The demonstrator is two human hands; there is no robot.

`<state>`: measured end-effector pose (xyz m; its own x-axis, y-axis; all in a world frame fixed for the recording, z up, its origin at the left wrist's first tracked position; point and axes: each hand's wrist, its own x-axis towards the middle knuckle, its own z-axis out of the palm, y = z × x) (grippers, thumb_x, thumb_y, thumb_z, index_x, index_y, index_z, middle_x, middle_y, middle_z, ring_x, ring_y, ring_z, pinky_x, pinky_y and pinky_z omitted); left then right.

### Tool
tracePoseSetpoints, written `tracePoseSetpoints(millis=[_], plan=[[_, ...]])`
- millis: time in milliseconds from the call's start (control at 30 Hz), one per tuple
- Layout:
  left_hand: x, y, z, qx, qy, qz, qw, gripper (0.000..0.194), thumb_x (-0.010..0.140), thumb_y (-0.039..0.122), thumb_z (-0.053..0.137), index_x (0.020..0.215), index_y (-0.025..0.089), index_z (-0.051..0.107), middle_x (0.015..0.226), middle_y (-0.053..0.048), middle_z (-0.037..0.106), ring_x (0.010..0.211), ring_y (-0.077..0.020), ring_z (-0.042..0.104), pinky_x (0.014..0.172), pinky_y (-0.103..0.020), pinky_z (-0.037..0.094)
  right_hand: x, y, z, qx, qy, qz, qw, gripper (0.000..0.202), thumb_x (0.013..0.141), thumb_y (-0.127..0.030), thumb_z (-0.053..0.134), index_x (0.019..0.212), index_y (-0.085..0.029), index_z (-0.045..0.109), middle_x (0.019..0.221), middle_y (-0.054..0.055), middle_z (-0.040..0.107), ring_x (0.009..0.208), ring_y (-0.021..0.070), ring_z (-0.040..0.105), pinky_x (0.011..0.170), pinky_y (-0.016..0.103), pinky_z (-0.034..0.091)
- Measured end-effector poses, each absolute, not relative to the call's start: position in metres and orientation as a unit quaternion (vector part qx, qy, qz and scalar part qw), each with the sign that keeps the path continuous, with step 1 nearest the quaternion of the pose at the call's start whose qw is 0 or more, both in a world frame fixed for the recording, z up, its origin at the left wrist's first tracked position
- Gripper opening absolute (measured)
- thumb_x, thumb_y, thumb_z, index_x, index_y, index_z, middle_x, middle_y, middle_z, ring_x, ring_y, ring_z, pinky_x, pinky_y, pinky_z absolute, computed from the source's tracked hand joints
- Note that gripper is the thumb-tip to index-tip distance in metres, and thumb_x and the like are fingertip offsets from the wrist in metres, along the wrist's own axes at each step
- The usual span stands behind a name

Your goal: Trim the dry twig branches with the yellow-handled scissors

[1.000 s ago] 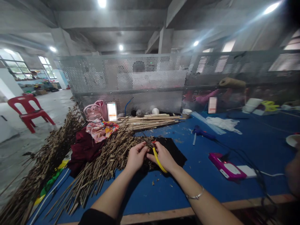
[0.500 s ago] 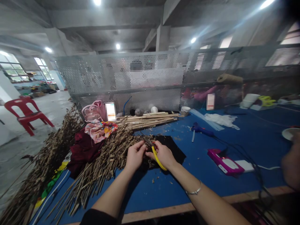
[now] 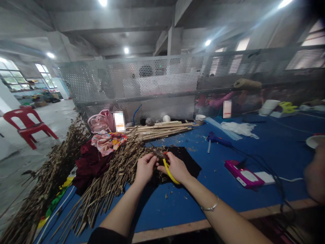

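Note:
My right hand (image 3: pixel 176 166) is closed on scissors with yellow handles (image 3: pixel 169 173), whose dark blades point up and left over a black cloth (image 3: pixel 189 162). Close beside it, my left hand (image 3: pixel 145 169) has its fingers pinched together near the blades; what they hold is too small to make out. Dry plant bits lie under both hands. A heap of dried brown stalks (image 3: pixel 122 166) spreads over the blue table (image 3: pixel 213 200) to the left of my left hand.
Behind are wooden sticks (image 3: pixel 157 130) and a perforated metal screen (image 3: pixel 165 88). A dark red cloth (image 3: pixel 88 166) lies left. On the right are a blue glue gun (image 3: pixel 219 139), a magenta device (image 3: pixel 241 173), cables and another person's blurred hand (image 3: pixel 316 173). A red chair (image 3: pixel 29 123) stands far left.
The scissor blades have tilted lower toward the left, and their yellow handle has turned slightly in my right hand. My left hand has shifted slightly left in view.

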<state>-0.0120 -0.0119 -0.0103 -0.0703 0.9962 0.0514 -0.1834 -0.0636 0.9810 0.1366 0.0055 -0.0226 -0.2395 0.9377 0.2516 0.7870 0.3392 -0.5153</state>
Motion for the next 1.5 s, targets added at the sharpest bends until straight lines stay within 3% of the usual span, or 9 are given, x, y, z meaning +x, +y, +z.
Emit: tracePoseSetpoints(millis=[200, 400, 667, 1067, 1233, 1400, 1500], plan=[[-0.0098, -0.0138, -0.0082, 0.440, 0.458, 0.568, 0.523, 0.030, 0.061, 0.034, 0.066, 0.080, 0.010, 0.065, 0.064, -0.003, 0.062, 0.050, -0.0088, 0.053, 0.046, -0.019, 0.042, 0.1378, 0.0062, -0.0252, -0.523, -0.785, 0.147, 0.297, 0.045, 0.065, -0.043, 0.065, 0.098, -0.020, 0.046, 0.090, 0.006, 0.058, 0.084, 0.0194, 0.057, 0.067, 0.026, 0.037], [-0.0069, -0.0159, -0.0063, 0.416, 0.448, 0.580, 0.539, 0.036, 0.059, 0.035, 0.069, 0.085, 0.010, 0.066, 0.062, -0.002, 0.062, 0.047, -0.0075, 0.050, 0.044, -0.018, 0.042, 0.1366, 0.0051, -0.0270, -0.524, -0.783, 0.188, 0.279, 0.039, 0.070, -0.046, 0.060, 0.096, -0.021, 0.045, 0.076, 0.001, 0.059, 0.070, 0.0176, 0.058, 0.056, 0.022, 0.033], [-0.0091, -0.0136, -0.0094, 0.411, 0.458, 0.584, 0.529, 0.038, 0.059, 0.035, 0.069, 0.086, 0.010, 0.066, 0.064, -0.004, 0.064, 0.047, -0.0078, 0.052, 0.045, -0.018, 0.042, 0.1353, 0.0044, -0.0240, -0.558, -0.772, 0.156, 0.261, 0.041, 0.067, -0.053, 0.059, 0.091, -0.022, 0.047, 0.066, -0.001, 0.059, 0.060, 0.0151, 0.056, 0.049, 0.020, 0.027], [-0.0114, -0.0103, -0.0124, 0.399, 0.461, 0.591, 0.528, 0.040, 0.060, 0.034, 0.069, 0.091, 0.010, 0.064, 0.064, -0.003, 0.064, 0.046, -0.0076, 0.052, 0.045, -0.019, 0.042, 0.1355, 0.0071, -0.0269, -0.586, -0.760, 0.145, 0.242, 0.037, 0.068, -0.057, 0.055, 0.080, -0.022, 0.049, 0.068, 0.000, 0.060, 0.062, 0.0162, 0.058, 0.049, 0.021, 0.029], [-0.0119, -0.0089, -0.0108, 0.381, 0.451, 0.611, 0.528, 0.030, 0.060, 0.034, 0.069, 0.075, 0.010, 0.061, 0.060, -0.002, 0.060, 0.052, -0.0086, 0.055, 0.051, -0.019, 0.045, 0.1353, 0.0058, -0.0264, -0.583, -0.766, 0.125, 0.240, 0.045, 0.066, -0.057, 0.058, 0.092, -0.021, 0.048, 0.075, 0.002, 0.062, 0.071, 0.0193, 0.060, 0.054, 0.022, 0.031], [-0.0115, -0.0112, -0.0090, 0.406, 0.440, 0.591, 0.540, 0.029, 0.061, 0.033, 0.068, 0.077, 0.010, 0.062, 0.066, -0.003, 0.061, 0.053, -0.0089, 0.055, 0.047, -0.017, 0.043, 0.1342, 0.0032, -0.0239, -0.537, -0.786, 0.145, 0.270, 0.048, 0.067, -0.053, 0.060, 0.099, -0.020, 0.046, 0.090, 0.006, 0.060, 0.082, 0.0190, 0.058, 0.063, 0.023, 0.036], [-0.0111, -0.0126, -0.0079, 0.410, 0.442, 0.578, 0.550, 0.029, 0.060, 0.034, 0.068, 0.077, 0.010, 0.063, 0.067, -0.003, 0.061, 0.052, -0.0095, 0.055, 0.046, -0.018, 0.043, 0.1338, 0.0028, -0.0243, -0.538, -0.782, 0.146, 0.279, 0.048, 0.065, -0.051, 0.063, 0.099, -0.020, 0.046, 0.090, 0.005, 0.059, 0.082, 0.0190, 0.058, 0.064, 0.024, 0.036]])
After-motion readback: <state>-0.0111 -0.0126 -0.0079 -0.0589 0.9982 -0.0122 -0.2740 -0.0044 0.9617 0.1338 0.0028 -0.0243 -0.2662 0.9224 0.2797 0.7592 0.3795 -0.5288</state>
